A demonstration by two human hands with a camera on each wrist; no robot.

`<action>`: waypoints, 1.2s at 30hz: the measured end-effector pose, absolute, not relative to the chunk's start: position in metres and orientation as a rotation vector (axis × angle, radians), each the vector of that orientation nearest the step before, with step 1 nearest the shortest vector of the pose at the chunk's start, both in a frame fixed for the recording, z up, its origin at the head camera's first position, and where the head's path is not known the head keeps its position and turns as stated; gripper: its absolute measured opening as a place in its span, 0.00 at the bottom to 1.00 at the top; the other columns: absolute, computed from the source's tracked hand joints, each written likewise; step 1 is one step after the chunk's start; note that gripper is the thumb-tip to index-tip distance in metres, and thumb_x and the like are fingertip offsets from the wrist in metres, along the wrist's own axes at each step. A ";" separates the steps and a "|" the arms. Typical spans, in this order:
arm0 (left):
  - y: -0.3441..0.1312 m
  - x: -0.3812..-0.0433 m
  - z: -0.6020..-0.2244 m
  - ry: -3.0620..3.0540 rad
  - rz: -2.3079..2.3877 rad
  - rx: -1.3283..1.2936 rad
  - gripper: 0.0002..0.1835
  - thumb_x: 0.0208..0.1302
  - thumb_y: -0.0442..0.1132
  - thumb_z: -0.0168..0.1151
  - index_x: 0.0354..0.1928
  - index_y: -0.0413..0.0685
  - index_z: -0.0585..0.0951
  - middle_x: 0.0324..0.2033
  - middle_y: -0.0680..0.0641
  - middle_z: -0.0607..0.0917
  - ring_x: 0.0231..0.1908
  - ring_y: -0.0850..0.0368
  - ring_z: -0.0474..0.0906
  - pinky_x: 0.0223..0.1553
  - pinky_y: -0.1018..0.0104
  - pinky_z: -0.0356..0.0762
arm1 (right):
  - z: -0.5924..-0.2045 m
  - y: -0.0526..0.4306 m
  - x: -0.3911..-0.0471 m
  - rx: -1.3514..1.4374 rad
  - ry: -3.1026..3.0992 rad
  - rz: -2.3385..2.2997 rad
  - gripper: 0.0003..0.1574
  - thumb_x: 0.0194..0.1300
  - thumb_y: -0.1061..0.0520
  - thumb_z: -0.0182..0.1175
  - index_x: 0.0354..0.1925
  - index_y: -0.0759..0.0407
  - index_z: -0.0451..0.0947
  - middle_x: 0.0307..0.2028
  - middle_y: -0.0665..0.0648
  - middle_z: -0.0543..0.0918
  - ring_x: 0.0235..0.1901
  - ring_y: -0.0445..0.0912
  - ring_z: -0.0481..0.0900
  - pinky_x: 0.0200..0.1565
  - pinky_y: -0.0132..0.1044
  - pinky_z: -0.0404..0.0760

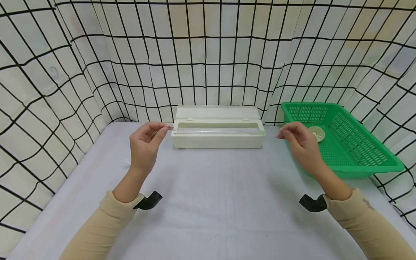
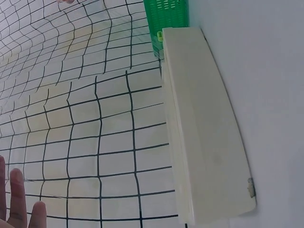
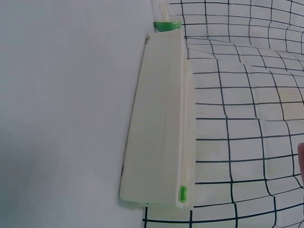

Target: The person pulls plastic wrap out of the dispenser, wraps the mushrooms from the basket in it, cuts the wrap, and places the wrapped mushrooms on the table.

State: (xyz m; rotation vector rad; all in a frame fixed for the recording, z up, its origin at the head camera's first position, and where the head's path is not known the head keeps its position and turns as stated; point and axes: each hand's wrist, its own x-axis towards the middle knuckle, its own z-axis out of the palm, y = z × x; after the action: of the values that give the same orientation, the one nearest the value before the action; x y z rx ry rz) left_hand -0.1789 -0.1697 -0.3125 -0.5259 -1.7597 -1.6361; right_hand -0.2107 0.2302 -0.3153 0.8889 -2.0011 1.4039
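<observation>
The open white box [image 1: 217,141] lies mid-frame, long axis left-to-right between your left hand [image 1: 145,146], the nearer, and your right hand [image 1: 301,147], though I can't tell whether either pinches anything.

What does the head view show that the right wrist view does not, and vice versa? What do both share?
Only head: the clear roll inside the white box, the green basket and the round pale piece in it.
Only right wrist: a green strip past the box's far end; I cannot tell what it is.
Both: the box, black grid, tabletop and part of the right hand.
</observation>
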 end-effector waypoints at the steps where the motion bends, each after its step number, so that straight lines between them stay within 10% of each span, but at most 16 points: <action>1: -0.171 -0.178 -0.313 -1.761 -1.643 -0.538 0.04 0.69 0.22 0.59 0.38 0.24 0.81 0.36 0.56 0.88 0.42 0.61 0.85 0.48 0.71 0.79 | -0.317 0.232 -0.210 0.916 -1.992 1.423 0.08 0.68 0.83 0.49 0.41 0.81 0.73 0.36 0.46 0.82 0.38 0.37 0.83 0.46 0.25 0.81; 20: -0.193 -0.163 -0.332 -1.898 -1.787 -0.835 0.08 0.63 0.14 0.57 0.36 0.27 0.83 0.39 0.49 0.91 0.54 0.56 0.85 0.49 0.73 0.80 | -0.327 0.265 -0.210 1.456 -2.183 1.159 0.21 0.61 0.83 0.59 0.44 0.62 0.83 0.39 0.55 0.86 0.42 0.38 0.82 0.48 0.25 0.80; 36: -0.200 -0.169 -0.350 -1.989 -1.928 -0.913 0.03 0.66 0.15 0.55 0.38 0.18 0.79 0.33 0.48 0.90 0.35 0.56 0.89 0.44 0.63 0.86 | -0.342 0.266 -0.209 1.627 -2.509 1.171 0.23 0.64 0.75 0.64 0.46 0.49 0.85 0.41 0.46 0.87 0.41 0.41 0.85 0.44 0.32 0.83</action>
State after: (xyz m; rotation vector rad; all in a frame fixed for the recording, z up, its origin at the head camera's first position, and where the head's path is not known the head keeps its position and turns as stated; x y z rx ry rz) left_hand -0.1688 -0.2004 -0.3498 -0.9129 -1.9886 -1.9277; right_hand -0.2094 0.2655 -0.3420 1.6267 -2.5090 1.1714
